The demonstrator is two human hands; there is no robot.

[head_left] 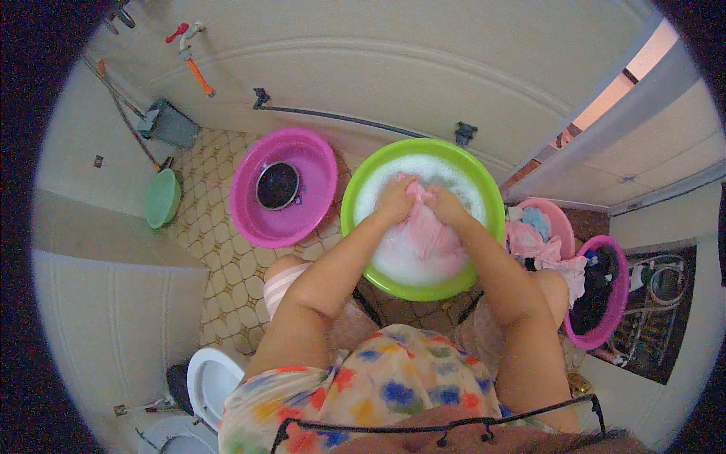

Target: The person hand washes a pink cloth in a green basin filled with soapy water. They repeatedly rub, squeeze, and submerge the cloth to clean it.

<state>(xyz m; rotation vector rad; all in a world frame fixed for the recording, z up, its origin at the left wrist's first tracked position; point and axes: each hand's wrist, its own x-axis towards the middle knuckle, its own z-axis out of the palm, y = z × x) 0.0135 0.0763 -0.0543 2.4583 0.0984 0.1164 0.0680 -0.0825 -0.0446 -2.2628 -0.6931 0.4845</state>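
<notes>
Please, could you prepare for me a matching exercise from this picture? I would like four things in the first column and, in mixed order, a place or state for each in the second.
Column one
1. green tub
2. tap
3. pink cloth in that tub
4. magenta basin left of that tub

Column two
A. held by the left hand and the right hand
B. contains white foam
C. has a dark round thing inside
D. on the wall, with a red handle

Right pairs: 1-B, 2-D, 3-A, 4-C
</notes>
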